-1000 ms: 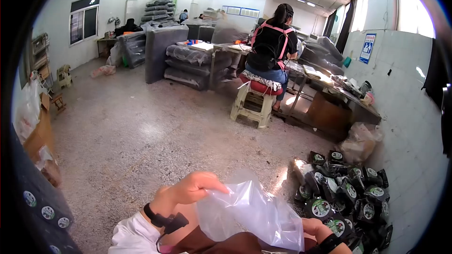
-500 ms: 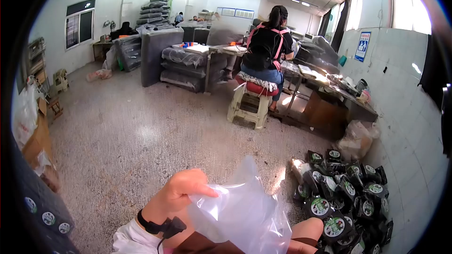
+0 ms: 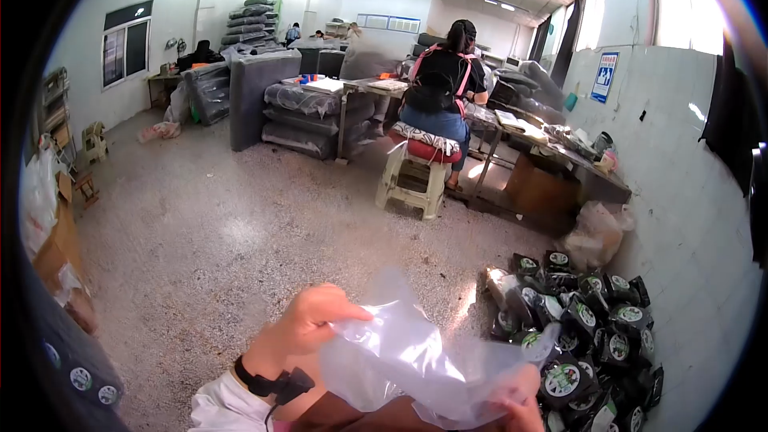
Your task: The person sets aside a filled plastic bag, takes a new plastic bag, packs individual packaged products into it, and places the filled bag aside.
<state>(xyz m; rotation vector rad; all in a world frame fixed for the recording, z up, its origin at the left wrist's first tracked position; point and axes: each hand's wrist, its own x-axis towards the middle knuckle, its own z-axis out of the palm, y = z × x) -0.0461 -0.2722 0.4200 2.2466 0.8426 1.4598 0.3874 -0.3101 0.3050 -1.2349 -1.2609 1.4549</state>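
The left hand [image 3: 316,322] is gripping the film [image 3: 400,348], its fingers nearly closed. Between both hands' fingers, the film is hanging translucent, glossy and creased. The right hand [image 3: 520,402] is holding the other side, fingers curled.

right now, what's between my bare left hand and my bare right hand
Crumpled clear plastic film spans the gap, held by your bare left hand and bare right hand, as the head view shows.
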